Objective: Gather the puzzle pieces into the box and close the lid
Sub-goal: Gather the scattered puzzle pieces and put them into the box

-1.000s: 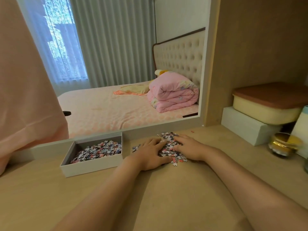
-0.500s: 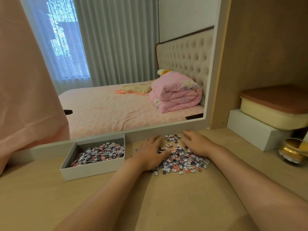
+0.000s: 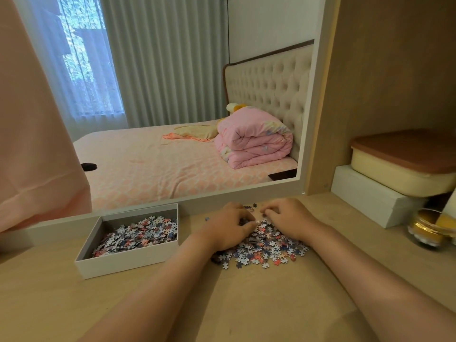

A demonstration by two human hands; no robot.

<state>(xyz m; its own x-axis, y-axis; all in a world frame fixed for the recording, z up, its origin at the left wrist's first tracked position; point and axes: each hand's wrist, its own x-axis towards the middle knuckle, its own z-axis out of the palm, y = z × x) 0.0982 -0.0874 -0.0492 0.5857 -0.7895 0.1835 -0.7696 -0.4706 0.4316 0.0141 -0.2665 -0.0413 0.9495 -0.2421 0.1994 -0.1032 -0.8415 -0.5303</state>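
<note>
A heap of small multicoloured puzzle pieces (image 3: 267,248) lies on the wooden desk (image 3: 271,304) in front of the mirror. My left hand (image 3: 228,228) sits on the left side of the heap with fingers curled into the pieces. My right hand (image 3: 287,218) rests on the heap's far right side, fingers curled over pieces too. An open white box (image 3: 128,261) stands to the left, partly filled with more pieces (image 3: 138,234). A few stray pieces (image 3: 250,206) lie behind the hands. No lid can be identified.
A large mirror (image 3: 172,107) backs the desk and shows a bed. At the right stand a white box (image 3: 370,196), a cream container with a brown lid (image 3: 407,166) on it, and a gold-lidded glass jar (image 3: 429,228). Pink fabric (image 3: 37,144) hangs at the left.
Both hands slid back toward the mirror, leaving the heap spread out in front of them, and their fingers have curled into the pieces.
</note>
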